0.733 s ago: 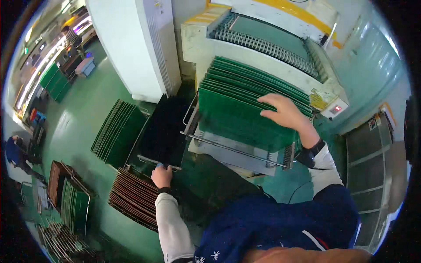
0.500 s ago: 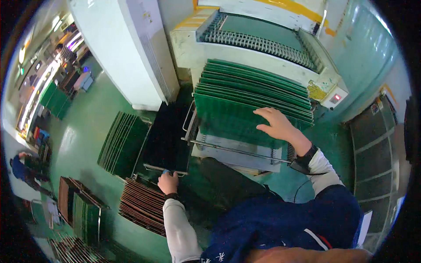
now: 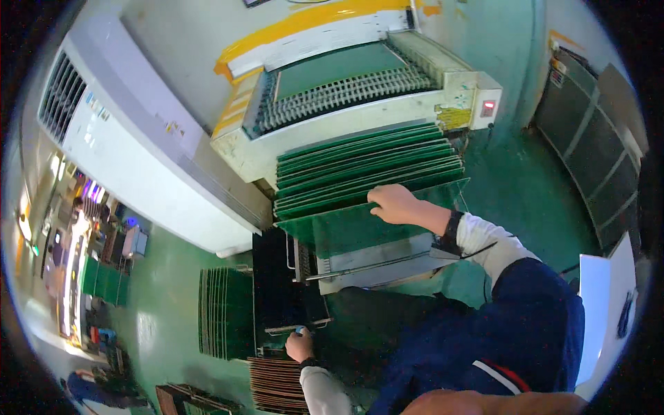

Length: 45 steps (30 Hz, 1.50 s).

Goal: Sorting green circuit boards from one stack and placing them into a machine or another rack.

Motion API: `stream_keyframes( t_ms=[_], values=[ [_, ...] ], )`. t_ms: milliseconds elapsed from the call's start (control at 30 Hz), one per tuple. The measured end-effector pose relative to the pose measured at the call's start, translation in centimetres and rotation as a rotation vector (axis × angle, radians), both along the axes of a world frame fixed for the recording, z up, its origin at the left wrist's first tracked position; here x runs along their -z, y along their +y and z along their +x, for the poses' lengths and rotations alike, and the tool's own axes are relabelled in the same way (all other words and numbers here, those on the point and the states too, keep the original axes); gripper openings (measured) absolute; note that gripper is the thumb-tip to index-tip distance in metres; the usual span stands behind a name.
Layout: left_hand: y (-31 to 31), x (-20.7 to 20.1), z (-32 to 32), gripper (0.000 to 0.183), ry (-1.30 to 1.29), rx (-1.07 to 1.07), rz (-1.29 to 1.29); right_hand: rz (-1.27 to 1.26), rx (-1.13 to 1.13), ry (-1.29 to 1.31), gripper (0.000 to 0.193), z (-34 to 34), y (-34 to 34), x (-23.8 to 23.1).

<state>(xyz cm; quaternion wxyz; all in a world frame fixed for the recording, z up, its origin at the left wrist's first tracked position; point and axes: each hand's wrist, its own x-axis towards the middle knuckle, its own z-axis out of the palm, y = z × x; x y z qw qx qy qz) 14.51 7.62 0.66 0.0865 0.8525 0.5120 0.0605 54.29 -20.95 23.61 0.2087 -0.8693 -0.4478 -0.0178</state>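
Observation:
My right hand is closed on the top edge of the front green panel. That panel leans toward me, its top apart from the row of green panels standing behind it in a rack. Down at the left, my left hand is closed at the near end of a rack of black panels. A small bluish thing shows at its fingertips, too small to name.
Behind the panels stands a roller conveyor machine with a flat green panel on it. More green panels and brown-edged panels stand at the left. A white cabinet rises far left; dark framed screens lean at the right.
My right hand has gone from open above the panels to gripping the front one, whose top has tilted toward me. My left hand stays by the black rack. The view has turned.

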Motion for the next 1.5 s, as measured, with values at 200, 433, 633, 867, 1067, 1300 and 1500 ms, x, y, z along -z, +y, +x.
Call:
stream_keyframes(
  t_ms=[200, 433, 633, 867, 1067, 1300, 1500],
  values=[
    [1.1, 0.6, -1.0, 0.041, -0.024, -0.011, -0.104, -0.311, -0.001, 0.026, 0.023, 3.3, 2.6, 0.7],
    [0.0, -0.7, -0.1, 0.043, 0.022, 0.015, -0.034, -0.322, 0.055, 0.047, 0.019, 3.8, 2.8, 2.2],
    [0.4, -0.1, -0.5, 0.047, 0.012, -0.008, -0.102, -0.306, 0.073, 0.03, 0.01, 3.1, 2.8, 1.0],
    [0.3, -0.2, -0.8, 0.053, 0.056, 0.073, -0.16, -0.275, 0.087, 0.041, 0.013, 3.8, 2.7, 1.7],
    [0.9, 0.4, -1.3, 0.057, 0.106, 0.193, -0.126, -0.31, 0.067, 0.022, 0.017, 3.0, 2.9, 0.4],
    [1.4, 0.1, -1.3, 0.054, 0.071, 0.133, -0.219, -0.295, 0.07, 0.009, 0.016, 2.8, 3.0, -0.1],
    [1.0, 0.2, 0.0, 0.046, 0.079, 0.015, -0.203, -0.276, 0.098, 0.031, 0.022, 2.7, 2.5, 0.1]
  ],
)
